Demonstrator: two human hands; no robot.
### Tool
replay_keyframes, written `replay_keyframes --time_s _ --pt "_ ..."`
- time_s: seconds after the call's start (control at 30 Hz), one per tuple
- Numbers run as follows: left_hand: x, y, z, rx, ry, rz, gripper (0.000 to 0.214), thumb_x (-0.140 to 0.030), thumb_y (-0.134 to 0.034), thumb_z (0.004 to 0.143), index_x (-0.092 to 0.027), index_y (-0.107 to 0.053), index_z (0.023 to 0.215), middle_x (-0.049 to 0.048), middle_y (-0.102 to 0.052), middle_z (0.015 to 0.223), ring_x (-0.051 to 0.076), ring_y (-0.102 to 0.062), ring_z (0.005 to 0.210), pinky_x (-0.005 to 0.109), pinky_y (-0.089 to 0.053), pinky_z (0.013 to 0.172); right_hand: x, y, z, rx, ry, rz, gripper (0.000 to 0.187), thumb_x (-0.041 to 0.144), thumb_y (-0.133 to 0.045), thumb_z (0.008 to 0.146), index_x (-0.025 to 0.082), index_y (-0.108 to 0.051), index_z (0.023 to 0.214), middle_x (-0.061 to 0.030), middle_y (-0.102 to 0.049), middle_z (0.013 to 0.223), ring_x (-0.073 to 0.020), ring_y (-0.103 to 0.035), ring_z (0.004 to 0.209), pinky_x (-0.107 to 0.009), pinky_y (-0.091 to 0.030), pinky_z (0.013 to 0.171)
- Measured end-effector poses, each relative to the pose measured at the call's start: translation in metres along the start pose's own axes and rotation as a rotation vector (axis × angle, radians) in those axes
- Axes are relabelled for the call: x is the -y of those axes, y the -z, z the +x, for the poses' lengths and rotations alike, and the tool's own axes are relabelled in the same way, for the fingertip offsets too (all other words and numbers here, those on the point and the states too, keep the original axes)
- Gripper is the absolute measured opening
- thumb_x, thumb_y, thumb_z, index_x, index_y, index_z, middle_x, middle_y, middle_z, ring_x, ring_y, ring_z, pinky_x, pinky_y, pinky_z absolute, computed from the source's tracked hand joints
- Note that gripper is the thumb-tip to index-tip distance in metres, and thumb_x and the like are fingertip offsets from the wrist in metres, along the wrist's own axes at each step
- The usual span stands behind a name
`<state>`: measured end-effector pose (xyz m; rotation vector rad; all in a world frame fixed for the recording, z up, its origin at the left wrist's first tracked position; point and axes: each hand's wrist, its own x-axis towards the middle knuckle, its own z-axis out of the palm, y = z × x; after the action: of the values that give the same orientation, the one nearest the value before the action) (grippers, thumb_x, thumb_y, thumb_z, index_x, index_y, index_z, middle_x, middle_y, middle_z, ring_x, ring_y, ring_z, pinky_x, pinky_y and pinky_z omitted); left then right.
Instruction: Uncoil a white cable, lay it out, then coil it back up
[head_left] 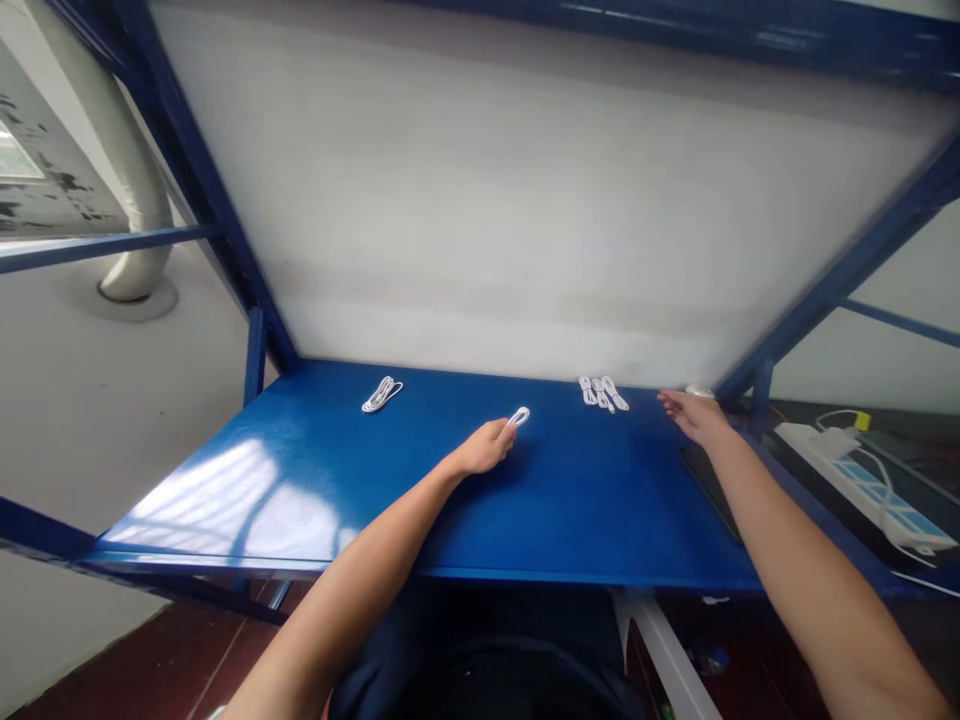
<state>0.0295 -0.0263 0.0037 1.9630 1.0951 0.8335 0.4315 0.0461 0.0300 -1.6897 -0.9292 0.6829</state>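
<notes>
Two bare arms reach across a blue desk (pixel 600 520) as we look forward and down from head height. At about our twelve o'clock, our left hand (pixel 487 447) is curled narrowly around a small coiled white cable (pixel 518 416), whose loop pokes out past the fingertips. At our one o'clock, our right hand (pixel 694 417) is wide open, with the fingers stretched out near the desk's far edge. A small white object (pixel 699 390) sits just beyond that hand; it is too small to name, and we cannot tell whether they touch.

Several bundled white cables (pixel 602 393) lie side by side between the hands, just past twelve o'clock, near the far edge. Another coiled white cable (pixel 382 394) rests apart from them at eleven o'clock. A flat black panel (pixel 709 490) lies beneath the right hand's wrist along the desk's right side. Further out at two o'clock, a white power strip (pixel 859 485) sits on a dark surface beyond the desk. A blue steel frame (pixel 847 260) surrounds a pale panel (pixel 480 200) behind the desk, and sunlight falls across the desk at nine o'clock.
</notes>
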Motion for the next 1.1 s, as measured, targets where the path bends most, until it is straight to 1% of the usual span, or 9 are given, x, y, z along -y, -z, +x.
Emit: replay_keyframes --time_s 0.1,0.27,0.37,0.47,0.57,0.67,0.73,0.93,1.1 --pt "0.0 0.002 -0.002 0.042 -0.052 0.083 0.046 -0.051 -0.02 0.094 -0.019 -0.048 0.076 -0.0016 -0.05 0.063 0.011 -0.044 0.053 0.023 -0.037 0.053 0.014 -0.022 -0.024 0.244 0.03 0.173 0.006 0.012 -0.06 0.074 0.012 -0.066 0.076 -0.0085 -0.068 0.074 -0.0095 -0.056 0.056 -0.02 -0.048 0.051" --pt "-0.006 0.0 -0.008 0.056 -0.091 0.317 0.038 -0.046 -0.026 0.095 -0.021 -0.051 0.083 0.0004 -0.052 0.064 0.015 -0.047 0.054 0.026 -0.032 0.053 0.038 -0.088 -0.087 0.642 0.054 0.155 0.019 0.014 -0.066 0.07 0.013 -0.066 0.09 -0.0081 -0.07 0.076 -0.0117 -0.061 0.062 -0.022 -0.049 0.057" --pt "-0.008 -0.001 -0.009 0.058 -0.123 0.227 0.039 -0.046 -0.025 0.096 -0.019 -0.05 0.081 -0.0005 -0.052 0.065 0.013 -0.046 0.055 0.025 -0.034 0.054 0.046 -0.129 -0.125 0.782 0.182 0.085 0.015 0.021 -0.065 0.072 0.013 -0.065 0.084 -0.0066 -0.07 0.073 -0.013 -0.062 0.062 -0.025 -0.049 0.06" --pt "-0.01 -0.001 -0.006 0.04 -0.124 -0.032 0.044 -0.051 -0.025 0.095 -0.017 -0.049 0.079 -0.0018 -0.048 0.065 0.01 -0.041 0.055 0.023 -0.035 0.054 0.045 -0.156 -0.151 0.845 0.363 0.066 0.013 0.021 -0.064 0.069 0.013 -0.066 0.08 -0.002 -0.067 0.066 -0.0129 -0.06 0.059 -0.026 -0.048 0.06" --pt "-0.012 -0.001 -0.004 0.094 -0.032 -0.339 0.045 -0.057 -0.03 0.092 -0.017 -0.046 0.081 -0.0052 -0.039 0.061 0.007 -0.034 0.049 0.02 -0.03 0.046 0.04 -0.164 -0.163 0.845 0.474 0.108 0.015 0.024 -0.061 0.071 0.015 -0.069 0.081 -0.0014 -0.068 0.068 -0.015 -0.062 0.064 -0.028 -0.049 0.064" --pt "-0.014 0.0 -0.003 0.206 0.101 -0.585 0.042 -0.06 -0.037 0.089 -0.018 -0.043 0.083 -0.0087 -0.029 0.057 0.005 -0.025 0.043 0.018 -0.021 0.04 0.036 -0.159 -0.166 0.783 0.542 0.12 0.017 0.031 -0.061 0.075 0.017 -0.07 0.075 -0.0013 -0.068 0.067 -0.0164 -0.062 0.065 -0.029 -0.049 0.066" --pt "-0.015 -0.001 -0.003 0.238 0.147 -0.682 0.041 -0.06 -0.041 0.087 -0.019 -0.041 0.085 -0.0095 -0.027 0.057 0.004 -0.023 0.041 0.017 -0.017 0.038 0.035 -0.155 -0.167 0.756 0.598 0.119 0.018 0.032 -0.06 0.076 0.018 -0.07 0.071 -0.0011 -0.068 0.068 -0.0172 -0.063 0.068 -0.03 -0.049 0.068" --pt "-0.015 -0.001 -0.005 0.227 0.14 -0.792 0.038 -0.057 -0.048 0.086 -0.022 -0.035 0.086 -0.0096 -0.032 0.059 0.003 -0.023 0.04 0.015 -0.016 0.038 0.031 -0.156 -0.168 0.628 0.652 0.214 0.013 0.03 -0.064 0.074 0.019 -0.065 0.082 -0.0036 -0.072 0.081 -0.0195 -0.068 0.077 -0.032 -0.053 0.073" --pt "-0.016 0.0 -0.006 0.241 0.158 -0.791 0.037 -0.056 -0.048 0.087 -0.022 -0.035 0.086 -0.0096 -0.033 0.059 0.003 -0.024 0.04 0.015 -0.016 0.037 0.029 -0.152 -0.171 0.547 0.741 0.093 0.012 0.027 -0.062 0.076 0.02 -0.056 0.085 -0.0033 -0.072 0.081 -0.0211 -0.07 0.081 -0.032 -0.053 0.074"
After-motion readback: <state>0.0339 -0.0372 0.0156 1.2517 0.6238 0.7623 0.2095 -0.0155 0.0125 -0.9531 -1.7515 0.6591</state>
